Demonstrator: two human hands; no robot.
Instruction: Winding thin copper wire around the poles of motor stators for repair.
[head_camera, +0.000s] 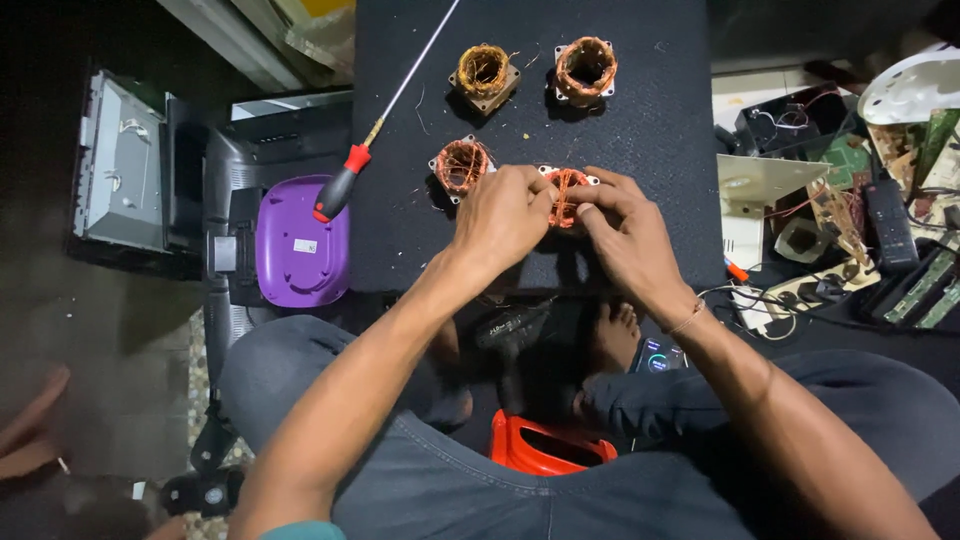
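A small motor stator wound with copper wire (566, 196) rests on the near part of a black mat (640, 130). My left hand (500, 215) grips its left side and my right hand (625, 225) pinches its right side, fingers on the windings. Most of this stator is hidden by my fingers. A second copper-wound stator (460, 166) lies just left of my left hand. Further back sit two more, one yellowish (484, 74) and one copper (585, 68).
A red-handled screwdriver (345, 180) with a long shaft lies at the mat's left edge, above a purple plastic box (298, 245). Circuit boards, wires and a black remote (886, 222) clutter the right. A red object (545, 450) sits between my legs, and my bare foot (615, 335) shows below the mat.
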